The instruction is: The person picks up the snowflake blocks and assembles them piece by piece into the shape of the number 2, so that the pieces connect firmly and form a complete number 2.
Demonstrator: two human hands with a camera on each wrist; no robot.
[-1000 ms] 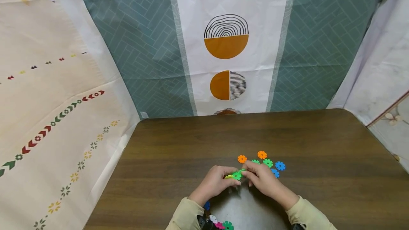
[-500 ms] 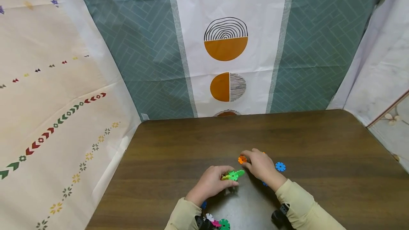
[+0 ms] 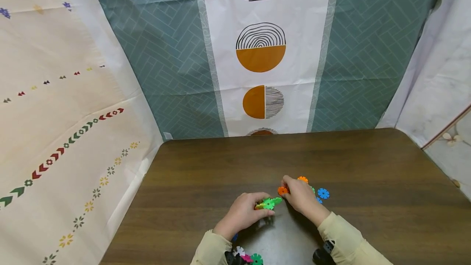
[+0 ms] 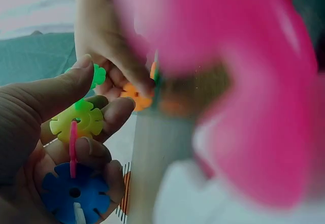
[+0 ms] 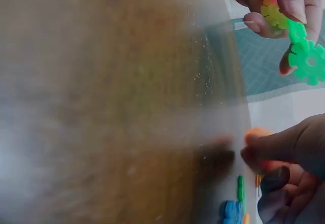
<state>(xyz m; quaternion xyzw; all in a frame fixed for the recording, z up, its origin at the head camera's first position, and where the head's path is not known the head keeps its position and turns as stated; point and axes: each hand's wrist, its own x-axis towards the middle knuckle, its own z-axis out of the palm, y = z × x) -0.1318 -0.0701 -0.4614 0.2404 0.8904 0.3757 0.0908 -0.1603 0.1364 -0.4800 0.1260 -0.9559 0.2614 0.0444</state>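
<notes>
My left hand holds a chain of slotted plastic snowflake discs joined edge to edge. Its end shows a green disc, then another green one, a yellow disc, a pink disc seen edge-on and a blue disc. Thumb and fingers grip around the yellow part. To the right, my right hand pinches an orange disc between thumb and fingertips, a short gap from the chain's green end. A large blurred pink shape covers much of the left wrist view.
Beside the right hand lie loose discs on the brown table: an orange disc, a blue disc, and partly hidden green and blue ones. White, pink and green discs show by the left wrist. Patterned cloths hang behind.
My right hand has left the chain's green end, reached to the loose discs and pinched an orange one, now drawn slightly nearer. The left hand keeps holding the chain almost in place.
</notes>
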